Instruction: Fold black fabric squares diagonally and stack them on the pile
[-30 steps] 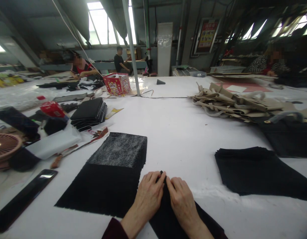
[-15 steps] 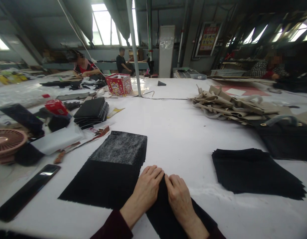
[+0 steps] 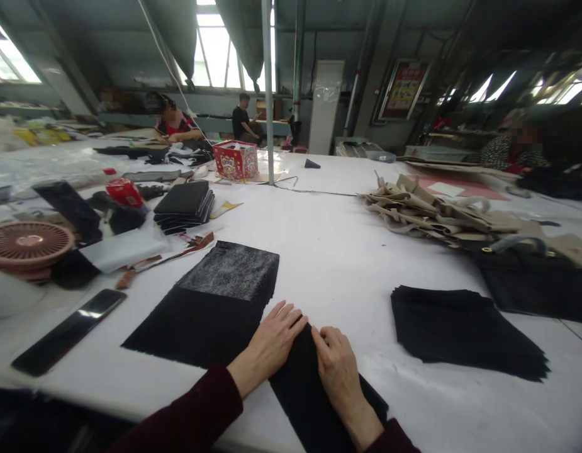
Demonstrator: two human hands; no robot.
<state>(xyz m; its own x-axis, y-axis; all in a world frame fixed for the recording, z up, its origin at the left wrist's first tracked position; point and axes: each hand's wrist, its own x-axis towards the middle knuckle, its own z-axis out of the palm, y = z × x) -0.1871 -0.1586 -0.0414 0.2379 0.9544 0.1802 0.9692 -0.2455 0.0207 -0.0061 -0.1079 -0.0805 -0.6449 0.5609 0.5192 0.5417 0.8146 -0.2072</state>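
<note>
A black fabric piece (image 3: 300,384) lies at the table's front, in front of me, with a fold running along its length. My left hand (image 3: 274,336) rests on its far left corner, fingers stretched out and lying flat. My right hand (image 3: 336,362) pinches the cloth near the same end, thumb toward the left hand, fingers bent. What lies under the right palm is hidden. Left of my hands is a stack of black fabric pieces (image 3: 191,321); its far part shows a speckled grey surface. Another black fabric stack (image 3: 460,333) lies to the right.
A dark phone-like slab (image 3: 68,330), a pink fan (image 3: 31,242) and folded black pieces (image 3: 184,204) are on the left. A red box (image 3: 235,160) stands beside a pole (image 3: 268,94). Beige pieces (image 3: 427,211) and a black bag (image 3: 531,283) lie right. Other people sit farther back.
The camera view has shifted, so the table's front edge shows more. My left hand's fingers are spread a little more on the cloth. The right hand keeps its place at the fold.
</note>
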